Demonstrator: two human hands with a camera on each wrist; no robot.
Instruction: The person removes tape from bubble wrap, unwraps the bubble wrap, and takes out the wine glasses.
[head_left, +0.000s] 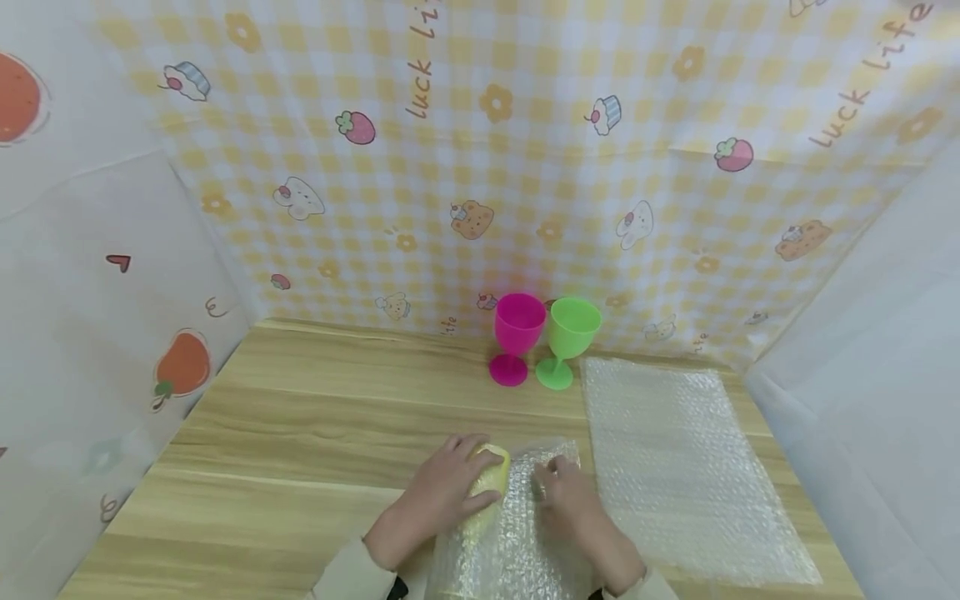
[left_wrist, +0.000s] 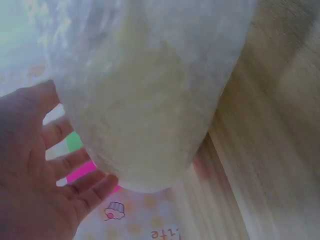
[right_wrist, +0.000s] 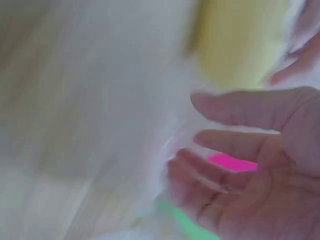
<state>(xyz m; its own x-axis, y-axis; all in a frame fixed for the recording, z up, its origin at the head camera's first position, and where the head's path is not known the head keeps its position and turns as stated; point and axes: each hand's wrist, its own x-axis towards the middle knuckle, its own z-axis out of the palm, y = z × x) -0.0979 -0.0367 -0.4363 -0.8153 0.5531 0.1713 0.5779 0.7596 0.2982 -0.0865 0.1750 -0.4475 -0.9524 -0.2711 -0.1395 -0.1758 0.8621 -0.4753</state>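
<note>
A yellow cup (head_left: 492,477) lies on its side on a sheet of bubble wrap (head_left: 517,525) at the table's front. My left hand (head_left: 450,483) grips the cup, fingers over its top and thumb along its side. In the left wrist view the cup (left_wrist: 145,115) shows pale through the wrap, with the left hand's fingers (left_wrist: 70,165) curved along it. My right hand (head_left: 570,504) is over the sheet's right part, blurred. In the right wrist view its thumb (right_wrist: 235,107) stands apart from the loosely bent fingers, with nothing between them.
A pink goblet (head_left: 519,325) and a green goblet (head_left: 573,329) stand upright at the table's back, near the patterned cloth (head_left: 480,167). A second bubble wrap sheet (head_left: 682,467) lies flat on the right. White cloth walls rise at both sides of the wooden table (head_left: 300,433).
</note>
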